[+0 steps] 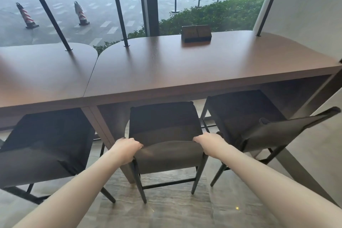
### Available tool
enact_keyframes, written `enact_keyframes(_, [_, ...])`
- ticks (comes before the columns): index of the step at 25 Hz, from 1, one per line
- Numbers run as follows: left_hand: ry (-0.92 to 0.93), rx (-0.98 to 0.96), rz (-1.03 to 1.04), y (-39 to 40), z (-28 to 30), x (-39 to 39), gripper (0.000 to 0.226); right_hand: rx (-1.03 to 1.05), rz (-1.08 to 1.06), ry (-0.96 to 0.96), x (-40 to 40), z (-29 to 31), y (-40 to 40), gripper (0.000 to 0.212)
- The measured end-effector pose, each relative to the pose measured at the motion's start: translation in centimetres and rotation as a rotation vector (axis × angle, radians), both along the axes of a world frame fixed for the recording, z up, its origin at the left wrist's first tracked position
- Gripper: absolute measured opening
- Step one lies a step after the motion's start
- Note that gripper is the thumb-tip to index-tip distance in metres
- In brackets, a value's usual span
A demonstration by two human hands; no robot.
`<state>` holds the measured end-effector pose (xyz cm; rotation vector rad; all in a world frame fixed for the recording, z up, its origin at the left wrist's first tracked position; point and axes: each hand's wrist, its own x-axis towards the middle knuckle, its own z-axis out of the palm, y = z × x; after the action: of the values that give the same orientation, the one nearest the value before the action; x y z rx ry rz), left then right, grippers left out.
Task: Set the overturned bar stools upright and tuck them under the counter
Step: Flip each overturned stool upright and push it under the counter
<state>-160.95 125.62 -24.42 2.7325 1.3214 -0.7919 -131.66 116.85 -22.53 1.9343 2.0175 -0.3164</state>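
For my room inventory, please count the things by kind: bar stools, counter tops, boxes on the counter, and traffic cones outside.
Bar stools: 3 (left, middle, right)
Counter tops: 2 (left, right)
Boxes on the counter: 1
Traffic cones outside: 2 ()
Total: 8

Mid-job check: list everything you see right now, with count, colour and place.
bar stools: three, dark grey, upright at the counter's near edge, seats partly under it
counter: two brown tops, side by side along the window
wooden box: one, brown and black, far side of right top
black rods: four, slanting up from the tops
traffic cones: two, red-white striped, outside
hedge: green, outside
left hand: grips middle stool's backrest
right hand: grips the same backrest
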Motion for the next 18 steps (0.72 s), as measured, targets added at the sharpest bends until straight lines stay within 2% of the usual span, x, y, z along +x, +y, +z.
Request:
enact_keyframes(7, [-0.126, 0.022, 0.054, -0.2, -0.1, -1.0, 0.064, 0.073, 0.090, -0.035, 1.1, -0.6, -0.2, 0.051])
enact_keyframes(11, [-0.146, -0.008, 0.054, 0.1, 0.0, -1.0, 0.066, 0.068, 0.130, -0.031, 1.8, -0.7, 0.3, 0.053])
enact_keyframes(18, [-0.210, -0.120, 0.033, 0.1, 0.1, -0.1, 0.060, 0.013, 0.079, -0.018, 2.6, -0.4, 1.2, 0.048])
